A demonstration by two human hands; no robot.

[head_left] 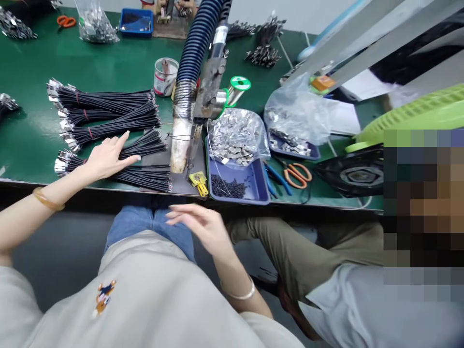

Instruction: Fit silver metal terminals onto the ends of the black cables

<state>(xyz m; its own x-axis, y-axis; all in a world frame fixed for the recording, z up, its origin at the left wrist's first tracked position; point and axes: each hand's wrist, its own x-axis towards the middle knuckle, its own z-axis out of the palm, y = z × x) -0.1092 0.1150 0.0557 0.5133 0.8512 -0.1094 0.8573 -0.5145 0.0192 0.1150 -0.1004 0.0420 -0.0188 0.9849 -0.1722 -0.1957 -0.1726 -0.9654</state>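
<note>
My left hand [108, 157] lies with fingers spread on the near bundles of black cables [145, 176]. These cables have metal pieces at their left ends and bare tips at the right. Behind the hand, more cable bundles [112, 104] tied with red bands lie side by side. My right hand [201, 224] hovers over my lap, just off the table edge, its fingers apart and nothing in them. Nearest to it on the table are a yellow clip-like piece [199, 183] and a blue tray [263, 181] holding small black parts and a bag of metal pieces [237, 137].
A black fume hose [201, 38] comes down beside solder spools [239, 87] and a tin can [166, 77]. Blue-handled pliers [279, 179], orange-handled scissors [297, 175] and a second tray [311, 153] lie right. A person [348, 299] sits close on my right; another person's hands [184, 7] show far back.
</note>
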